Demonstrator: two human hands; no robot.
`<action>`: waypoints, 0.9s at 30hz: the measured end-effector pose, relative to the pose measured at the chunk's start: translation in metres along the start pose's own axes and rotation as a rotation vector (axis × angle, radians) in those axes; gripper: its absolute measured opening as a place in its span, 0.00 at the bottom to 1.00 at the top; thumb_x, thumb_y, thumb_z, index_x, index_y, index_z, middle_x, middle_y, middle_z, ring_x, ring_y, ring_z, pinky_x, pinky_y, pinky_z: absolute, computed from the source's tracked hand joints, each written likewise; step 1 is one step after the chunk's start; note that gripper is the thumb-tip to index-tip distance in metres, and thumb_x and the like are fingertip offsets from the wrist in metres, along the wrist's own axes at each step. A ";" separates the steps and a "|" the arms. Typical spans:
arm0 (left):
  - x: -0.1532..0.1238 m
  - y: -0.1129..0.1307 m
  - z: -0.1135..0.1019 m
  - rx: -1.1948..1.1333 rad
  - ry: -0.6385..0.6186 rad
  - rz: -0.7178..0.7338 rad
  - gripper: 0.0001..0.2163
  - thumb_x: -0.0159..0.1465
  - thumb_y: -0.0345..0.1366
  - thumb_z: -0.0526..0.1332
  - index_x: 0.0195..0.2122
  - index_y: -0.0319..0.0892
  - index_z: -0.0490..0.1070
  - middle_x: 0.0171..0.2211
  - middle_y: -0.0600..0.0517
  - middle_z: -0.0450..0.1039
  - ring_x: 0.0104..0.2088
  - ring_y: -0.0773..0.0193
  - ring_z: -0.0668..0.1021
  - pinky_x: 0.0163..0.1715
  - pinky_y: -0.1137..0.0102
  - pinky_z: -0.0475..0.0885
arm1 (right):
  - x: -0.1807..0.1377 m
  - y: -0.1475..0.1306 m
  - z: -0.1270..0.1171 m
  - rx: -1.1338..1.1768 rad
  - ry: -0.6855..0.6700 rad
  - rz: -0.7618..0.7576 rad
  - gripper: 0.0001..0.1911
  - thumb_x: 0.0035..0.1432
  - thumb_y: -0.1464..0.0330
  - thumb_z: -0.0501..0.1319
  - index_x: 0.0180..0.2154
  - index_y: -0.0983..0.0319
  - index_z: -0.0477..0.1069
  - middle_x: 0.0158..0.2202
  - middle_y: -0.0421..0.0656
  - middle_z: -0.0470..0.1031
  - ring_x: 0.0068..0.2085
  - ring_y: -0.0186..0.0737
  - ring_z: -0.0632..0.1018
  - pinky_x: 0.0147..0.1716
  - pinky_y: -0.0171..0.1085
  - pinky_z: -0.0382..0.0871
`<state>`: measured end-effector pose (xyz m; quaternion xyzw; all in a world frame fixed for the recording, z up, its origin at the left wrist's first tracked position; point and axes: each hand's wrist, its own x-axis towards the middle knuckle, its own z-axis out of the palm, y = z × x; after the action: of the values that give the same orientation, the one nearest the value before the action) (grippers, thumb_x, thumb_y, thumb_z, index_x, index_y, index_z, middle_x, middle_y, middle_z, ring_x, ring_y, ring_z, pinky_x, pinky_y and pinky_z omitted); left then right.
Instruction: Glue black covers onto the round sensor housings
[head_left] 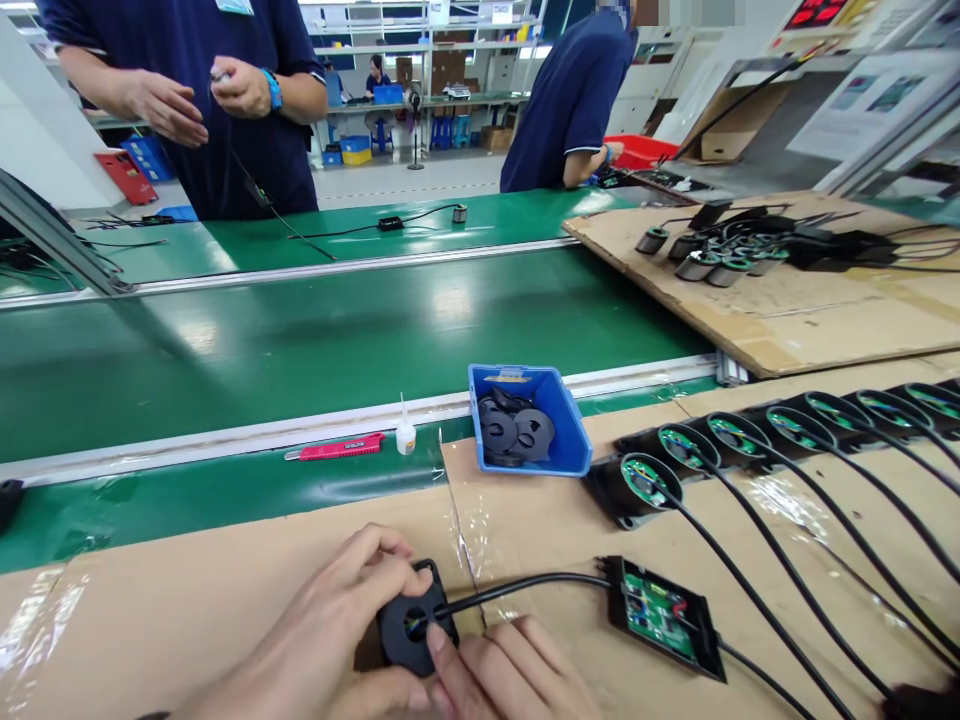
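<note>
My left hand (345, 630) is closed around a black round housing (405, 645), with fingers at its top corner and the thumb along its lower edge. The housing has a dark cover with an oval hole, and thin coloured wires show inside it. My right hand (510, 670) presses its thumb on the cover beside the hole, its other fingers curled. A black cable (525, 588) runs from the housing to an open black box with a green circuit board (664, 610) lying on the cardboard. Part of the housing is hidden by my hands.
A blue bin (577, 440) holds several black discs. Left of it lie a small white bottle (406, 436) and a red cutter (341, 449). Several cabled black housings (652, 480) line the right side. Motors (727, 262) lie on raised cardboard (825, 310). Two co-workers stand across the green belt (360, 310).
</note>
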<state>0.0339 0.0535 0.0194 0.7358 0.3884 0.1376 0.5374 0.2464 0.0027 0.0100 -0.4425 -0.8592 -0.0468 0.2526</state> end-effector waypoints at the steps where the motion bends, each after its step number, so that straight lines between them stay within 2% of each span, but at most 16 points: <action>1: 0.002 -0.003 -0.001 -0.049 0.001 -0.001 0.23 0.54 0.41 0.73 0.48 0.42 0.69 0.53 0.47 0.64 0.54 0.60 0.71 0.52 0.68 0.69 | 0.000 0.001 -0.001 -0.002 -0.013 0.013 0.25 0.67 0.54 0.52 0.48 0.69 0.73 0.29 0.48 0.66 0.37 0.27 0.69 0.39 0.29 0.64; 3: 0.007 -0.007 0.001 -0.226 0.030 -0.022 0.19 0.61 0.48 0.68 0.43 0.40 0.69 0.53 0.47 0.67 0.54 0.61 0.72 0.52 0.70 0.68 | 0.001 0.002 -0.003 -0.004 -0.029 0.027 0.27 0.67 0.53 0.52 0.48 0.70 0.73 0.30 0.49 0.67 0.38 0.27 0.70 0.40 0.29 0.66; 5: 0.012 -0.010 0.006 -0.462 0.059 -0.101 0.18 0.69 0.50 0.58 0.38 0.37 0.65 0.50 0.46 0.70 0.51 0.64 0.74 0.50 0.71 0.66 | 0.003 0.000 -0.003 -0.010 -0.034 0.031 0.26 0.67 0.54 0.52 0.47 0.70 0.73 0.30 0.49 0.67 0.38 0.28 0.70 0.41 0.29 0.66; 8: 0.019 -0.011 0.015 -0.635 0.037 -0.198 0.22 0.69 0.53 0.57 0.37 0.35 0.62 0.45 0.42 0.69 0.46 0.64 0.73 0.47 0.70 0.65 | 0.007 -0.005 0.000 -0.020 -0.017 0.025 0.21 0.67 0.58 0.53 0.44 0.70 0.72 0.30 0.48 0.67 0.37 0.28 0.69 0.41 0.30 0.64; 11: 0.023 -0.009 0.019 -0.594 0.041 -0.197 0.18 0.67 0.49 0.56 0.41 0.35 0.63 0.40 0.44 0.66 0.41 0.64 0.70 0.43 0.70 0.64 | 0.010 -0.010 0.004 -0.005 0.035 0.013 0.12 0.66 0.66 0.53 0.41 0.69 0.70 0.31 0.46 0.68 0.36 0.30 0.68 0.41 0.33 0.59; 14: 0.024 -0.005 0.019 -0.561 0.047 -0.166 0.14 0.68 0.44 0.53 0.40 0.35 0.63 0.38 0.46 0.65 0.39 0.65 0.68 0.41 0.70 0.63 | 0.010 -0.013 0.005 0.042 0.050 0.021 0.07 0.64 0.72 0.53 0.40 0.67 0.68 0.31 0.42 0.69 0.35 0.33 0.65 0.41 0.34 0.51; 19: 0.021 -0.007 0.018 -0.549 0.063 -0.074 0.13 0.71 0.43 0.52 0.43 0.36 0.64 0.39 0.46 0.64 0.40 0.67 0.67 0.42 0.71 0.63 | 0.014 -0.017 0.003 -0.081 0.031 -0.004 0.06 0.60 0.77 0.54 0.39 0.67 0.67 0.28 0.42 0.67 0.29 0.33 0.65 0.37 0.35 0.50; 23: 0.019 -0.011 0.019 -0.626 0.051 -0.112 0.17 0.71 0.47 0.55 0.44 0.34 0.66 0.39 0.47 0.66 0.40 0.68 0.68 0.41 0.74 0.64 | 0.020 -0.021 0.001 -0.152 0.016 -0.060 0.06 0.57 0.80 0.53 0.36 0.68 0.63 0.22 0.40 0.60 0.22 0.32 0.62 0.29 0.35 0.44; 27: 0.016 -0.012 0.025 -0.642 0.087 -0.153 0.20 0.70 0.50 0.56 0.42 0.33 0.68 0.37 0.47 0.68 0.36 0.70 0.68 0.37 0.75 0.64 | 0.023 -0.025 -0.002 -0.207 -0.034 -0.111 0.07 0.55 0.82 0.52 0.36 0.69 0.62 0.23 0.41 0.62 0.22 0.32 0.65 0.26 0.36 0.50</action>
<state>0.0551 0.0488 -0.0041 0.4910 0.4018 0.2435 0.7336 0.2167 0.0036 0.0260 -0.4188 -0.8771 -0.1415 0.1880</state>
